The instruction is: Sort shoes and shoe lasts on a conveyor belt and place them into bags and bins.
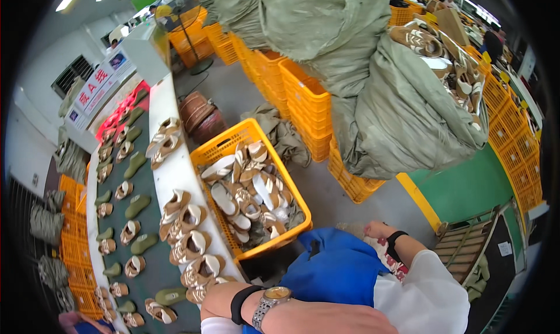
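My left hand reaches left across the bottom of the view, with a metal watch and a black band on the wrist. It lies at the near end of a row of beige and white shoes on a white ledge; whether it grips one is hidden. My right hand, with a black wristband, rests curled beside blue fabric on my lap and holds nothing that I can see. A yellow crate full of the same shoes stands on the floor between ledge and lap.
Left of the ledge runs a dark green conveyor belt carrying shoes and green lasts. Stacked orange crates and big grey-green sacks, one open with shoes, fill the right. A brown drum stands behind the crate.
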A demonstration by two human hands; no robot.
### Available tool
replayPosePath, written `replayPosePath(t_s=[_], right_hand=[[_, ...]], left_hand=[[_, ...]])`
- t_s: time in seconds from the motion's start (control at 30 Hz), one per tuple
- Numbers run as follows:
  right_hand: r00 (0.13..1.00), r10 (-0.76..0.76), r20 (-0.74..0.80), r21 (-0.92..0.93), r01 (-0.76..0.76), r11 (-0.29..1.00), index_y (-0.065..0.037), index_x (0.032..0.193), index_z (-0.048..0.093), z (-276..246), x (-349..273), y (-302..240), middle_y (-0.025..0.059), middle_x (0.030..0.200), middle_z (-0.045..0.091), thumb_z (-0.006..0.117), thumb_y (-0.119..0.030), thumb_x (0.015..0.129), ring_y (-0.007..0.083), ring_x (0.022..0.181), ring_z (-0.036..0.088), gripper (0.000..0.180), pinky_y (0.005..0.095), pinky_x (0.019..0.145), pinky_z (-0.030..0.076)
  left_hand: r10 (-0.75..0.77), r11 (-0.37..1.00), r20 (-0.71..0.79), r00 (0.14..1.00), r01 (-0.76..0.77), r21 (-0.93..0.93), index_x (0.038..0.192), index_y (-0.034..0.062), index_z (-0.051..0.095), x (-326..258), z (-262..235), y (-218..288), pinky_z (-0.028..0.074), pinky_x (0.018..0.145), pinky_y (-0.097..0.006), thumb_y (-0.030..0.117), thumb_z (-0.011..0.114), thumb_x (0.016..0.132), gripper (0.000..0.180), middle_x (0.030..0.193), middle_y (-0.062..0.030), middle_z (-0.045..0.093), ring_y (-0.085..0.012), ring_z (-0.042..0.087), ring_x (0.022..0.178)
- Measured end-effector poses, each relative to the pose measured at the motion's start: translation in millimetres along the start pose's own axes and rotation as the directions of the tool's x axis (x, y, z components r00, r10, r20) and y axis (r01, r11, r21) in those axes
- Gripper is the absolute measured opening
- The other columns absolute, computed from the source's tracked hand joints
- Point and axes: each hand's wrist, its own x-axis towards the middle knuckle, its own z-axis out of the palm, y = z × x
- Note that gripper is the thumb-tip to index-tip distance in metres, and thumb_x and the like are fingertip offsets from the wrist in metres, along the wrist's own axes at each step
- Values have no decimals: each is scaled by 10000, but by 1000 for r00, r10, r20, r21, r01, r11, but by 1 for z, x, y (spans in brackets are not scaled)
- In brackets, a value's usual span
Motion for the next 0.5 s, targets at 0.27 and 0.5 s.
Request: replayPosePath(t_s=[0.27, 0.5], right_hand=[[799, -501, -333, -172, 471, 865, -47, 920, 622, -178, 60, -96, 163, 859, 638, 523, -181, 760, 337, 812, 607, 230, 415, 710, 478], [454, -720, -525, -492, 528, 692, -48, 926, 624, -467, 46, -245, 166, 837, 633, 548, -155, 751, 339, 793, 606, 219, 432, 694, 477]], left_hand=[[-328, 853, -334, 884, 429, 297, 1076, -19, 567, -26, -119, -82, 447, 869, -347, 52, 573, 829, 257, 1081, -152, 583, -293, 559, 1013], [-315, 459, -719, 620, 762, 456, 1059, 22, 584, -60, -311, -180, 467, 811, -334, 80, 578, 804, 262, 1016, -151, 611, -294, 589, 942]])
